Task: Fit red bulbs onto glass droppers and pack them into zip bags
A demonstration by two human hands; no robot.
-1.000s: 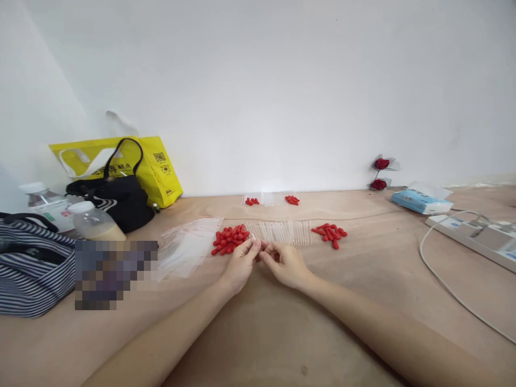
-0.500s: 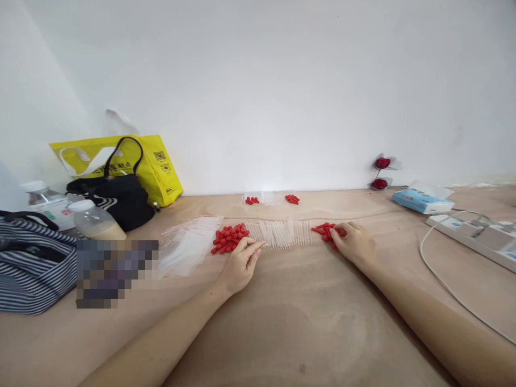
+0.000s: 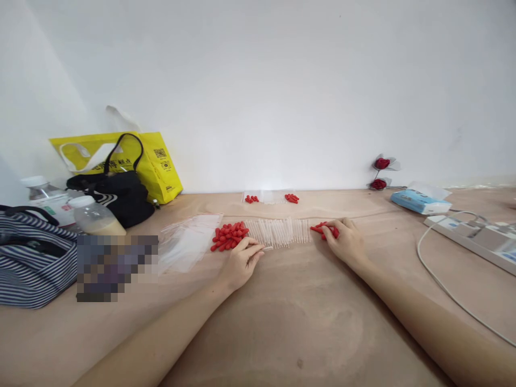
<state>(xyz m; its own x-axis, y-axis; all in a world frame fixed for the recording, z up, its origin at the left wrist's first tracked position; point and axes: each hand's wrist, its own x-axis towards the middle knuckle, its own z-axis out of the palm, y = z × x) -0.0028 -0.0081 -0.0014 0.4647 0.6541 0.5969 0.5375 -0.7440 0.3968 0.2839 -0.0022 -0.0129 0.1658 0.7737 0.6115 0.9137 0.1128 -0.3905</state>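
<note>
A row of thin clear tubes (image 3: 278,232) lies side by side on the wooden table. At the row's near left end, my left hand (image 3: 242,262) is closed in a pinch, with the tip of a thin clear tube (image 3: 267,249) sticking out past its fingertips. Just behind that hand sits a pile of red rubber bulbs (image 3: 228,236). My right hand (image 3: 345,241) is closed over the longer red pieces (image 3: 317,228) right of the tubes. Its thumb and fingers press on a red piece (image 3: 335,231), and they partly hide the rest of that small heap.
Clear zip bags (image 3: 187,244) lie left of the bulbs. Near the wall is a clear bag (image 3: 266,196) with red pieces at both ends. Bottles (image 3: 94,217), a striped bag (image 3: 38,269) and a yellow bag (image 3: 167,174) stand left; tissues (image 3: 421,201) and a power strip (image 3: 473,231) lie right.
My right hand has shifted slightly left over the red pieces. The tube end at my left fingertips shows more clearly; that hand has barely moved.
</note>
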